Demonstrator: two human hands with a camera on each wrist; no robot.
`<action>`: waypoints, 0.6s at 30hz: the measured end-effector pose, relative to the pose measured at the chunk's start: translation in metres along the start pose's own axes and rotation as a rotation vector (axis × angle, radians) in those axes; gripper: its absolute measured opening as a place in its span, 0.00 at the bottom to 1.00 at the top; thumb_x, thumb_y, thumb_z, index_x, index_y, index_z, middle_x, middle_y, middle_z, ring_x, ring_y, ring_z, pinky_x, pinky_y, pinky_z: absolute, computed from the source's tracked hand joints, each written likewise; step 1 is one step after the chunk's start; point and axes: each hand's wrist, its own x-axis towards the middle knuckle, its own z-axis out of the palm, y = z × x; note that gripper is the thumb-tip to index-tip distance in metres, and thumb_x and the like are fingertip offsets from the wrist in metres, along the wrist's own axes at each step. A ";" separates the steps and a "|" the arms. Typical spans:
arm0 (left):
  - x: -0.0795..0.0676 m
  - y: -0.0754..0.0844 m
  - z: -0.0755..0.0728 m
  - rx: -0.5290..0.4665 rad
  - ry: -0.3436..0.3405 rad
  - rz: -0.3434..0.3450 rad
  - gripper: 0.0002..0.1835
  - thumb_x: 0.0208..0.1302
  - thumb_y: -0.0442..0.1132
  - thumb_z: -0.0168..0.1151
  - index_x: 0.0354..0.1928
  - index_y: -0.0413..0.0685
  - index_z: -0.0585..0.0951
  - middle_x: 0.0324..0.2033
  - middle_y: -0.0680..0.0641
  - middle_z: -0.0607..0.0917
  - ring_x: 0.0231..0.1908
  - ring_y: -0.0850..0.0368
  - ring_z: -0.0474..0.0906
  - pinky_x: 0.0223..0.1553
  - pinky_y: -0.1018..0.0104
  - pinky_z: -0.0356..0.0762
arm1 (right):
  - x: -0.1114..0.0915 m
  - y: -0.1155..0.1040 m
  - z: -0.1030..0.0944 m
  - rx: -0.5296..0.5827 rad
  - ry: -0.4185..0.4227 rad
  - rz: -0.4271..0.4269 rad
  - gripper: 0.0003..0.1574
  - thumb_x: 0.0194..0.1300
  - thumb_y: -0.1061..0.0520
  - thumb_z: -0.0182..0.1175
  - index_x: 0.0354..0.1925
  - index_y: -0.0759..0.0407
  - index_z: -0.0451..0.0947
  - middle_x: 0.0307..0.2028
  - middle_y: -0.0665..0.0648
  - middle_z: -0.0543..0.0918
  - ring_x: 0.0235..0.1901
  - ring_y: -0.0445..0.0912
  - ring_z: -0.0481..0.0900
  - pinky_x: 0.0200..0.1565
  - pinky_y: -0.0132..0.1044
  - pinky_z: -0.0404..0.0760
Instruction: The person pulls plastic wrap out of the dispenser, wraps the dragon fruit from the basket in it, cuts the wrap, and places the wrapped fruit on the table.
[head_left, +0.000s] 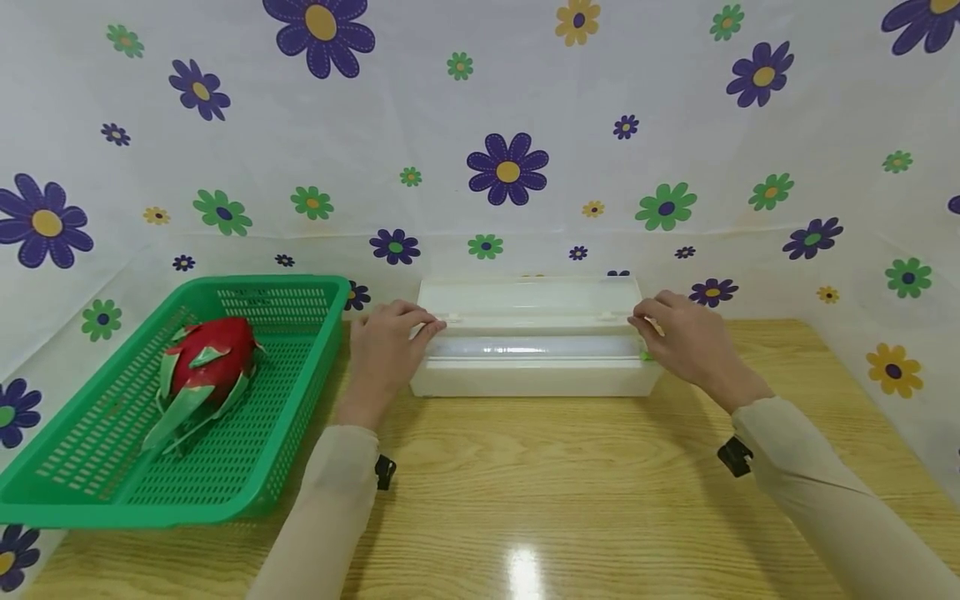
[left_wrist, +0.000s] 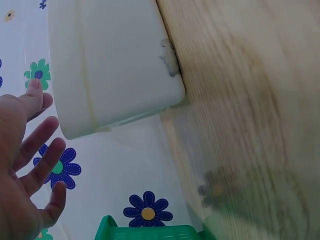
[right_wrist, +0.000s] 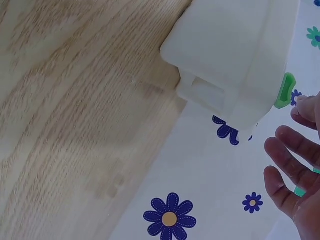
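A white cling film dispenser (head_left: pixel 534 382) sits on the table between my hands, its lid (head_left: pixel 528 297) raised at the back. Inside lies a roll of clear cling film (head_left: pixel 534 347). At the lid's left front corner, my left hand (head_left: pixel 388 346) pinches the edge between thumb and index finger. My right hand (head_left: pixel 686 342) pinches the matching corner on the right. In the left wrist view the other fingers (left_wrist: pixel 44 162) are spread beside the box's end. A small green tab (right_wrist: pixel 285 91) sticks out near the right hand in the right wrist view.
A green plastic basket (head_left: pixel 258 492) stands on the left, holding a red dragon fruit (head_left: pixel 213 358). Behind the dispenser hangs a white flower-print sheet (head_left: pixel 442 117), which also covers the sides. The wood-grain table (head_left: pixel 570 483) reaches toward me.
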 end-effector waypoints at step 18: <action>0.000 0.006 -0.010 0.235 0.114 0.103 0.17 0.70 0.56 0.64 0.43 0.52 0.90 0.39 0.44 0.87 0.37 0.46 0.82 0.40 0.51 0.78 | 0.004 0.004 -0.004 -0.135 0.138 -0.158 0.03 0.64 0.61 0.66 0.35 0.62 0.84 0.34 0.63 0.87 0.33 0.60 0.82 0.32 0.52 0.83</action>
